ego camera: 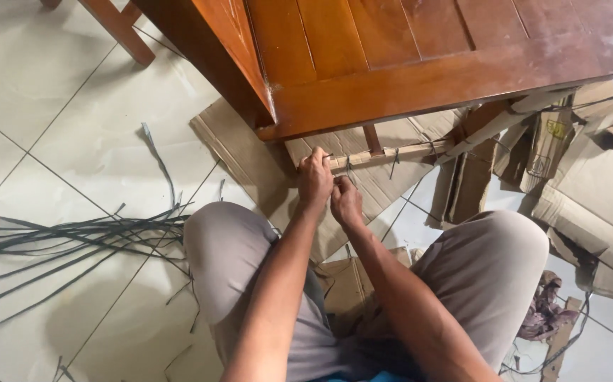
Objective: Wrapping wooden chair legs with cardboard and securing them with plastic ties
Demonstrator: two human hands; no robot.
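Dark strap (pixel 349 168) at wrapped rail (pixel 391 154), pinched between both hands (pixel 330 189)

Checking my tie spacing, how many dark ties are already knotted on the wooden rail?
2 clearly: one tie beside the left hand, another tie further right on the rail. More may be hidden.

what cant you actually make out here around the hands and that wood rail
- Head view: the fingertips of the left hand and right hand curl under, so their grip is hidden.
- The dark strip on the wooden rail is too thin to read.
- The wooden furniture piece is cut off by the top edge.
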